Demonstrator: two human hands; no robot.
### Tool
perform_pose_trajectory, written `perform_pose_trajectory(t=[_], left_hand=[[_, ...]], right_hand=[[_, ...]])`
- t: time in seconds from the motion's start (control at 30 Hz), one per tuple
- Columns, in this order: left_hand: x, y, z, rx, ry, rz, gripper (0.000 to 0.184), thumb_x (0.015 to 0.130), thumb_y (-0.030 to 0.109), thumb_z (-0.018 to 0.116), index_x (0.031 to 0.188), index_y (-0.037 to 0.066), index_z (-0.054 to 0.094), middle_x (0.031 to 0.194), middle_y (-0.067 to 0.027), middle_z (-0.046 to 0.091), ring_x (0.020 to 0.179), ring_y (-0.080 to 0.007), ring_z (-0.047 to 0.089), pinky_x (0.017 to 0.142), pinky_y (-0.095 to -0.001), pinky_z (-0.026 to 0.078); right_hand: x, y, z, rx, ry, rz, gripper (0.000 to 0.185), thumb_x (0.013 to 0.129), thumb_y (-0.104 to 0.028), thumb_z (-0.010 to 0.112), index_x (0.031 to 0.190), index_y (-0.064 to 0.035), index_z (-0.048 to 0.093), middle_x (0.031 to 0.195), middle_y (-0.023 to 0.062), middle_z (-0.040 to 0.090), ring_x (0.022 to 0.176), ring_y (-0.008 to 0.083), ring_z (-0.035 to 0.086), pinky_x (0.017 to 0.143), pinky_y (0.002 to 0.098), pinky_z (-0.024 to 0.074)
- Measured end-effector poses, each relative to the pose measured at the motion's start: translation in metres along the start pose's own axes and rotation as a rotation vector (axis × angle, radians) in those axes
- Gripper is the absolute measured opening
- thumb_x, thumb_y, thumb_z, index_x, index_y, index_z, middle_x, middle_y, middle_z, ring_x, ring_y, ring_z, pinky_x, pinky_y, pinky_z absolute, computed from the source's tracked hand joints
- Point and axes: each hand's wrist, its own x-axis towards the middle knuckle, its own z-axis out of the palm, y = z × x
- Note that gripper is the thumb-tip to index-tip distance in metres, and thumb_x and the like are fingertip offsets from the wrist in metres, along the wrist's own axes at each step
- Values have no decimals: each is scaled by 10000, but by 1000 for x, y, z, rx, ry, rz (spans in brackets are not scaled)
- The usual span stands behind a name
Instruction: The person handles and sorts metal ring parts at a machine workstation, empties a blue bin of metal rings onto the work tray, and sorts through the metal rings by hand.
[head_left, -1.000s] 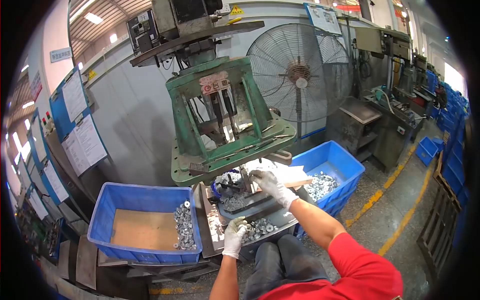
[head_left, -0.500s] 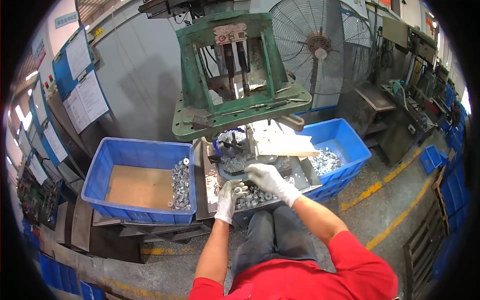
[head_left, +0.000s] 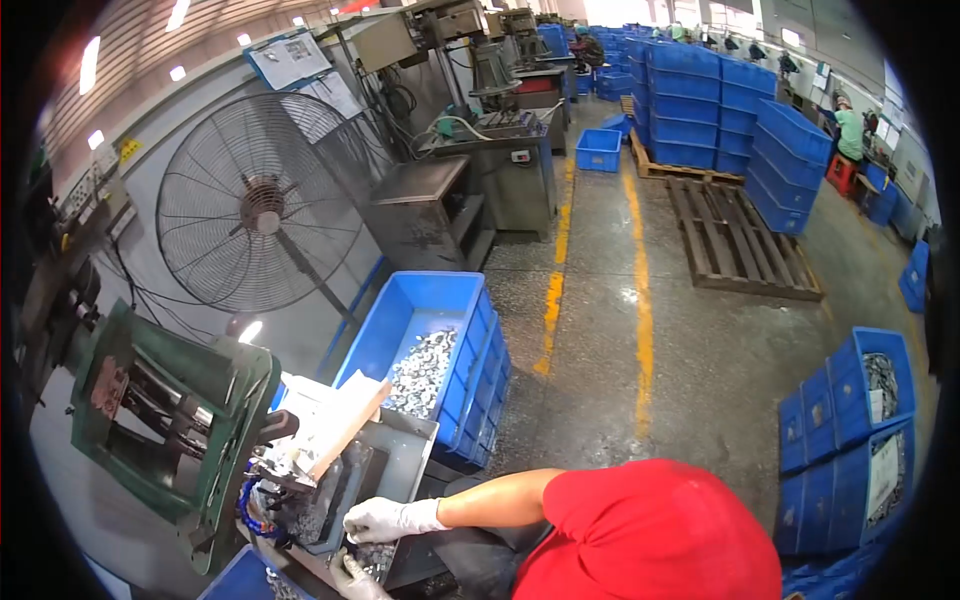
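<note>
My right hand [head_left: 380, 522], in a white glove, is over the metal tray beside the green machine, its fingers curled together. Whatever it may be holding is hidden. Close below it, my gloved left hand [head_left: 355, 578] is partly cut off by the bottom edge, fingers bent; I cannot make out what is in them. Small metal parts [head_left: 376, 558] lie in the tray between and beside the hands. The green machine [head_left: 170, 420] stands to the left, with a blue coolant hose [head_left: 248, 508] near its work area. A tan board [head_left: 350, 425] slants over the tray.
A blue bin [head_left: 470, 375] with small metal parts stands beyond the tray; another blue bin [head_left: 235, 580] is at the bottom left. A large fan [head_left: 262, 205] is by the wall. Stacked bins [head_left: 685, 100], a pallet [head_left: 745, 240] and filled bins [head_left: 850, 440] stand across the floor.
The view has swung to the right, bringing the aisle and stacked bins into sight. My hands remain close together at the tray; the round metal part in my left hand no longer shows clearly.
</note>
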Motion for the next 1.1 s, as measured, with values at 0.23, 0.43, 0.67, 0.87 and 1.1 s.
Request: perform_pose_trajectory(t=[0.23, 0.43, 0.67, 0.87, 1.1], left_hand=[[27, -84, -22, 461, -329, 89, 497, 740, 389, 803, 1030, -5, 711, 1009, -240, 702, 1011, -367, 669, 863, -437, 522], [43, -96, -8, 340, -462, 16, 350, 766, 371, 752, 912, 57, 699, 861, -132, 710, 812, -279, 680, 761, -384, 530], [29, -82, -11, 94, -287, 50, 209, 815, 163, 682, 988, 51, 716, 892, -111, 700, 819, -249, 682, 771, -343, 542], [32, -106, -6, 37, -159, 166, 173, 908, 160, 661, 1013, 31, 709, 840, -74, 683, 739, -169, 651, 683, -318, 523], [30, -98, -11, -533, -145, -260, 192, 1003, 237, 618, 1024, 46, 616, 835, -35, 652, 659, -107, 618, 569, -260, 488]], right_hand=[[14, -29, -49, 293, 160, 344, 201, 919, -228, 691, 1041, -68, 682, 906, 79, 683, 795, 161, 669, 725, 334, 546], [81, 11, -71, 231, 264, 328, 281, 952, -223, 680, 1140, -15, 697, 980, 71, 742, 872, 109, 667, 799, 285, 537], [117, -10, -71, 158, 49, 310, 393, 943, -256, 678, 1245, -4, 653, 1085, 113, 736, 952, 147, 667, 868, 306, 523], [137, 10, -56, 137, -51, 351, 423, 943, -311, 655, 1252, -22, 659, 1129, 136, 727, 1022, 210, 678, 922, 347, 511], [180, 23, -63, -353, -118, 296, 373, 954, -348, 597, 1260, -138, 640, 1017, 134, 728, 950, 267, 704, 854, 396, 528]])
